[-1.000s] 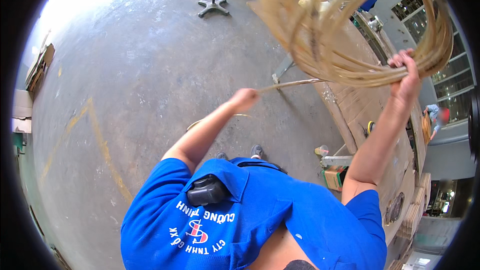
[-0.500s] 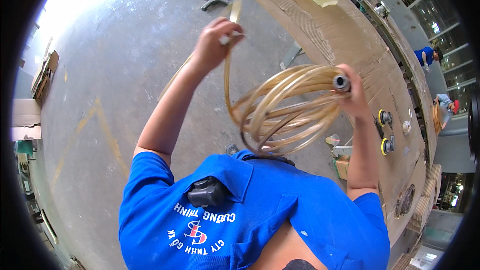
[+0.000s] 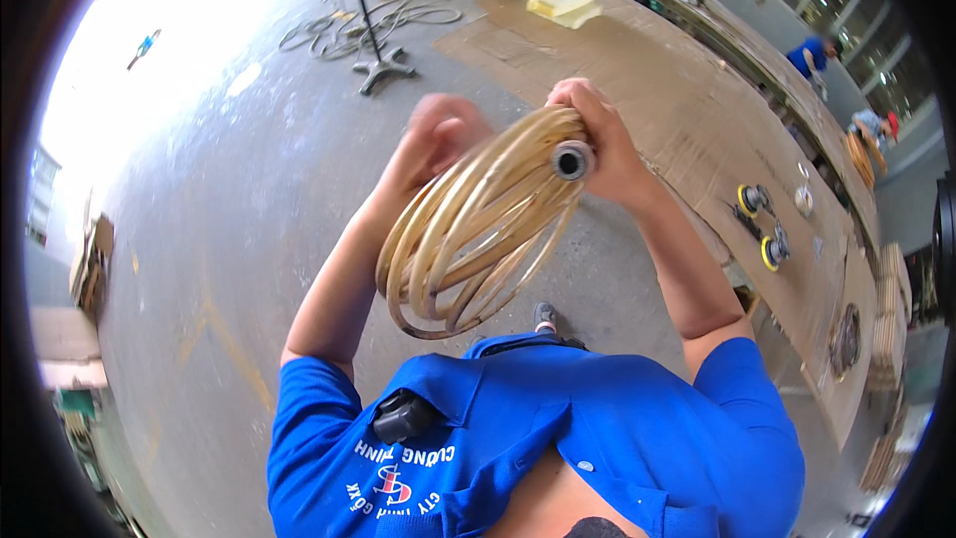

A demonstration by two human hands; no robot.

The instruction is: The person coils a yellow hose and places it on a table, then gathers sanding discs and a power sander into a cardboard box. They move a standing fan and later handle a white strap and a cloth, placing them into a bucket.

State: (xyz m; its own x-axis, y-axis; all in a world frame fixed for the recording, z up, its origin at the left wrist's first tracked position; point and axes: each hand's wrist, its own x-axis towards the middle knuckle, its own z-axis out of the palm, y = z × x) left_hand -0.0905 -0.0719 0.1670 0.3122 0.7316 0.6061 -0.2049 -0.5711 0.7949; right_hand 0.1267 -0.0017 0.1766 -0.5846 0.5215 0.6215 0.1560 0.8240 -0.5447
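A coil of yellowish, translucent hose (image 3: 438, 229) hangs in front of my chest in several loose loops. My right hand (image 3: 602, 134) is wrapped round the top right of the bundle and grips it. Beside that hand, a round metal end fitting (image 3: 571, 161) with a dark opening sticks out. My left hand (image 3: 443, 139) is at the upper left side of the coil, close against the loops. Motion smears its fingers, so whether it holds a strand cannot be made out.
A long table covered with brown cardboard (image 3: 697, 149) runs along the right, carrying sanders (image 3: 767, 249) and a pale yellow block (image 3: 565, 5). A fan stand (image 3: 383, 70) stands ahead near hoses on the floor (image 3: 418, 15). Other people (image 3: 812, 60) work beyond the table.
The coil and my right hand have moved left. My left hand has come down beside the coil; the strand stretched up to it no longer shows. The view has shifted, bringing the fan stand lower.
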